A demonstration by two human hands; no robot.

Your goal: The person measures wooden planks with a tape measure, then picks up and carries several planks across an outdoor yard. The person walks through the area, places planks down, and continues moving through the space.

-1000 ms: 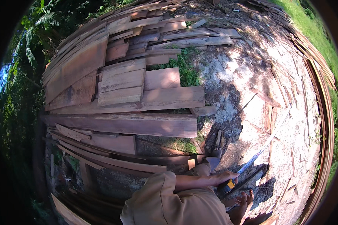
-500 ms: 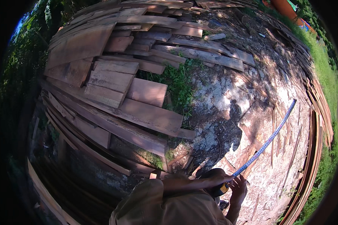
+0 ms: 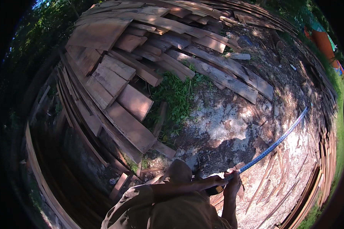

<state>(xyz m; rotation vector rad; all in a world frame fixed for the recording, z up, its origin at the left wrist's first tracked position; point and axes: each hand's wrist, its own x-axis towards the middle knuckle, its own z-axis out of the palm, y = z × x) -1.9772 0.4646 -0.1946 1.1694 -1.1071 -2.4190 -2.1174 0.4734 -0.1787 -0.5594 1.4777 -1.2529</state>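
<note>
A: In the head view, where's the tape?
B: Low, right of centre, in front of the body. Its blade runs up and rightward over the pale ground. I can't tell if the far end touches down.

A: And the hands?
B: The left grip is closed round the tape's case. The right grip is just beside it, fingers at the blade near the case; whether they pinch or merely steady it, I can't tell.

A: How would it handle?
B: Light, I'd judge, with a hard case. The blade looks thin and springy, stiff along its curve but liable to buckle when far out. Best held by the case, with fingertips on the blade near the mouth.

A: Counts?
B: One tape, one blade out, two hands. One orange sheet, upper right. The boards at left and thin strips at right overlap too much to count.
</note>
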